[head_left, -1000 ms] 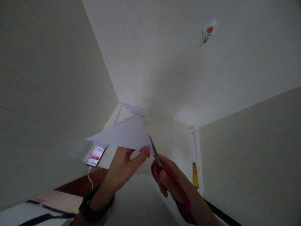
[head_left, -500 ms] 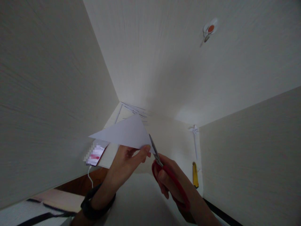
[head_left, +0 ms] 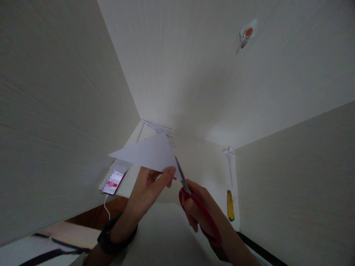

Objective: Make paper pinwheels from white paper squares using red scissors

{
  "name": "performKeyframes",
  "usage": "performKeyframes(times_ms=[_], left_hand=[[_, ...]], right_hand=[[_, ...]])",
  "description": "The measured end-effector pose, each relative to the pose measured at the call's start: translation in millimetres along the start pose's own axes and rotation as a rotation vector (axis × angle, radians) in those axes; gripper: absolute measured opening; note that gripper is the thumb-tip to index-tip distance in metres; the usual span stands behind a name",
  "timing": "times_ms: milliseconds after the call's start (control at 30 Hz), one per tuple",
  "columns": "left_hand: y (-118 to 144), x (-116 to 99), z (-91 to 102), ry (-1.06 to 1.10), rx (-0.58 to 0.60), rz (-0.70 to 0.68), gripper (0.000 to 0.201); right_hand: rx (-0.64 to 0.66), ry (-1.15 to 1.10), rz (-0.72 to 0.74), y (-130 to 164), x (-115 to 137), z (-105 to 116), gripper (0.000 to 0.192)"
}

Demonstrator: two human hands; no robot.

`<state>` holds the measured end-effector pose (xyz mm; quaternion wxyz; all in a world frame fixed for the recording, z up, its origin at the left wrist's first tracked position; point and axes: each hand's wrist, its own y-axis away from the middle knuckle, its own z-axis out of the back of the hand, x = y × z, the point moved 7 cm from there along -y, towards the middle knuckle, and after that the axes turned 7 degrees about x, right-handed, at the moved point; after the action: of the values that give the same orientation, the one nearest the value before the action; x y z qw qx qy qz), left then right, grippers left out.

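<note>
My left hand [head_left: 151,190], with a dark band at the wrist, pinches the lower edge of a white paper triangle [head_left: 148,151] between thumb and fingers. The paper is held up above the desk, one long point reaching left. Red-handled scissors [head_left: 212,225] are in my right hand [head_left: 201,205], fingers through the loops. Their blades point up and left and lie at the paper's lower right corner, close to my left thumb. Whether the blades are fully closed I cannot tell.
On the left lies a lit phone [head_left: 115,183] with a white cable [head_left: 106,208]. Thin paper strips [head_left: 156,127] rest along the back edge. A yellow cutter [head_left: 230,205] and a white paper flower [head_left: 229,151] lie at the right. A hook [head_left: 246,35] is on the back wall.
The paper and my left hand have shifted slightly, the paper's left point rising and moving right. The scissors stay at its lower right corner, almost unmoved.
</note>
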<state>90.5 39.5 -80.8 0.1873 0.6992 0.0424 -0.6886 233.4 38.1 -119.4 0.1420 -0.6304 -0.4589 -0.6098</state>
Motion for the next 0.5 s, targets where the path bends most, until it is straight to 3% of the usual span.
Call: performKeyframes(times_ms=[367,500], left_hand=[[0.3,-1.8,-10.4,0.072,0.126,0.008,0.024],[1.0,-2.4,-10.3,0.111,0.123,0.013,0.022]], right_hand=[[0.044,0.017,0.107,-2.9,10.1,-2.9,0.062],[0.038,0.023,0.092,-2.8,8.1,-1.9,0.063]])
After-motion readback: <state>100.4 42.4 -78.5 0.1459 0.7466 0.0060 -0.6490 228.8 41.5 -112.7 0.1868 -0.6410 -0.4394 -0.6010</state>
